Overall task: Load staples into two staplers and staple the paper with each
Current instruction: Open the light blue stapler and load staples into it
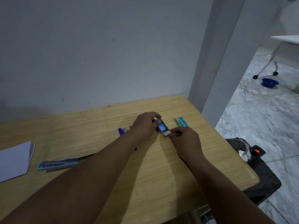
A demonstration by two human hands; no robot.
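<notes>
My left hand (144, 125) grips a small blue staple box (162, 126) lying on the wooden table (100, 120). My right hand (184, 139) pinches the white inner tray (167, 133) sticking out of the box's near end. A green staple box (182, 122) lies just to the right. A purple stapler (122, 131) is mostly hidden behind my left wrist. A light blue stapler (59, 164) lies opened flat at the left. White paper (14, 160) rests at the table's left edge.
A grey wall rises right behind the table. Off the right edge stands a black woven stool (265, 180) holding a device with a red light (257, 151). On the marble floor beyond lies a blue bowl (269, 82), near a white wheeled table (284, 41).
</notes>
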